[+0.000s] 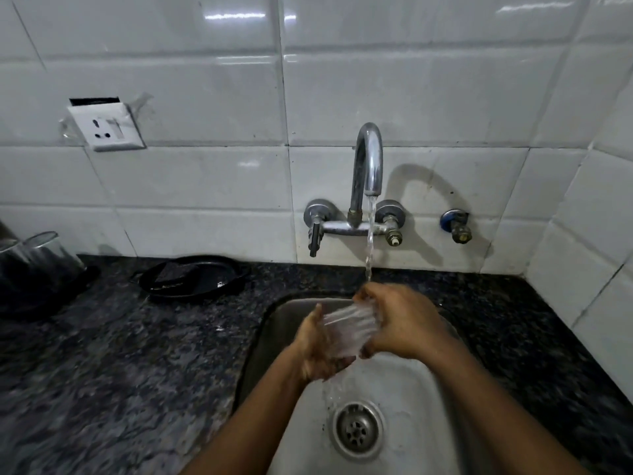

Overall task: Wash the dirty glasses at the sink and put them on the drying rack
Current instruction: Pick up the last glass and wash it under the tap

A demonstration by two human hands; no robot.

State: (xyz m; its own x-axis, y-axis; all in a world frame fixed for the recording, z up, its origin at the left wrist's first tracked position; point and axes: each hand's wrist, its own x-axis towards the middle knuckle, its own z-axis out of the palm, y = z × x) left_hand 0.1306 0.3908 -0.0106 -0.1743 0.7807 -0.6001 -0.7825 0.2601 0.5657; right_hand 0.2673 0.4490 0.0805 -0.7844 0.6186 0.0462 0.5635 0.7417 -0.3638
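At my far left, two upturned glasses (44,255) stand on a dark mat at the table's (102,337) edge. Whether they are washed or waiting I cannot tell, and I see nothing I could call a rack for certain. Next along lies a black pan (191,277) against the tiled wall, with a socket (106,126) above it.

Then the sink (404,389), where the work is. My left hand (317,351) is under the glass (347,332), palm up and fingers curled loosely to cradle its lower end. The glass lies tilted, its long axis running from low by my left palm up and rightward to my right hand (400,323), which wraps round the upper end with fingers curled over the rim. Both hands are touching it, so neither is nearer. It is blurred, so I cannot say which end is the mouth. Water from the tap (368,166) falls just onto my right fingers (366,294) and the glass top, then spills off below my left hand toward the drain (358,430).

I judge this the rinsing step. Since the standing glasses are leftward, I expect my left hand is better placed to carry this one over.
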